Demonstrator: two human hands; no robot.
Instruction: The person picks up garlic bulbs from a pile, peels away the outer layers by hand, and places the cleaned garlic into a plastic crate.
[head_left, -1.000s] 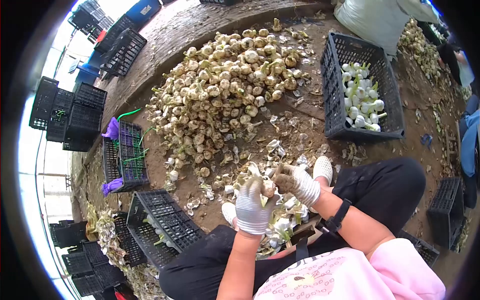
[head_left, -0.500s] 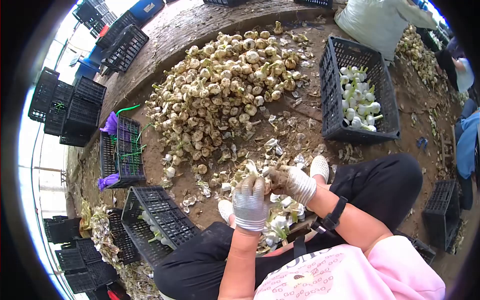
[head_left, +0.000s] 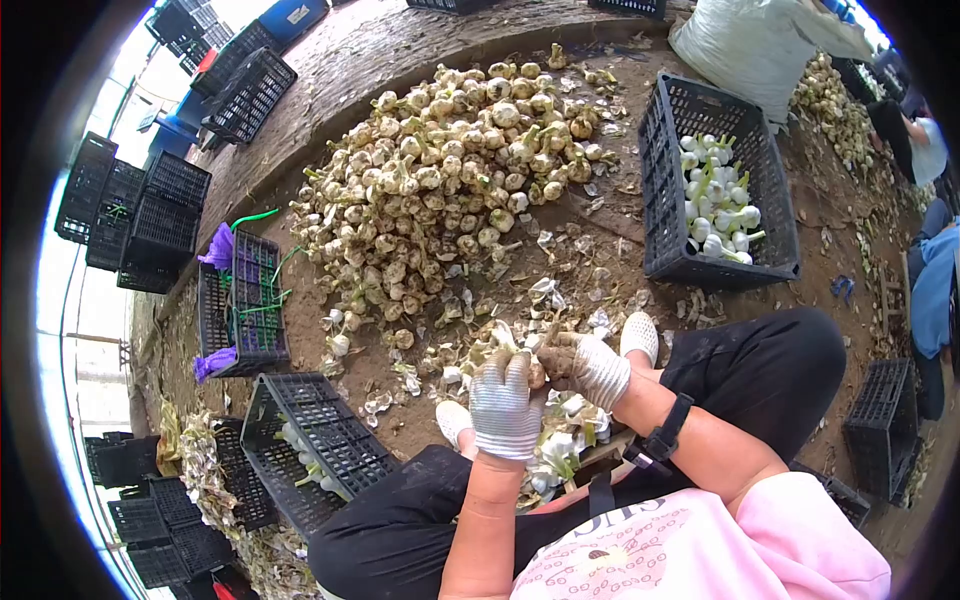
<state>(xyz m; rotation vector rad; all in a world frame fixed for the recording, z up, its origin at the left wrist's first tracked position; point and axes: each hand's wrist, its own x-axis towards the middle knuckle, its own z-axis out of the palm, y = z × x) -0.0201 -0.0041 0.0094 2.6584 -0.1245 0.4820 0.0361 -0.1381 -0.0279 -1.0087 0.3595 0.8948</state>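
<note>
My left hand (head_left: 503, 405), in a white and grey glove, is closed around a garlic bulb (head_left: 537, 376), mostly hidden by the fingers. From the other side my right hand (head_left: 588, 368), gloved and soiled at the fingertips, is pinched against the same bulb. Loose papery skins stick up by the left fingertips. Below the hands, between my legs, lie whiter garlic bulbs with stems (head_left: 560, 450). Beyond my feet rises a large heap of dirt-covered garlic (head_left: 440, 190). To the right, cleaned white bulbs (head_left: 718, 205) sit in a black crate (head_left: 715, 272).
A tilted black crate (head_left: 325, 430) with some bulbs stands by my left knee. Another crate (head_left: 258, 300) has purple and green ties. Peeled skins litter the dirt floor (head_left: 590, 240). A white sack (head_left: 745, 55) stands behind the right crate. Other people (head_left: 935, 270) sit at far right.
My hands stay together in nearly the same place. The left hand has turned slightly, and its thumb side shows more beside the bulb.
</note>
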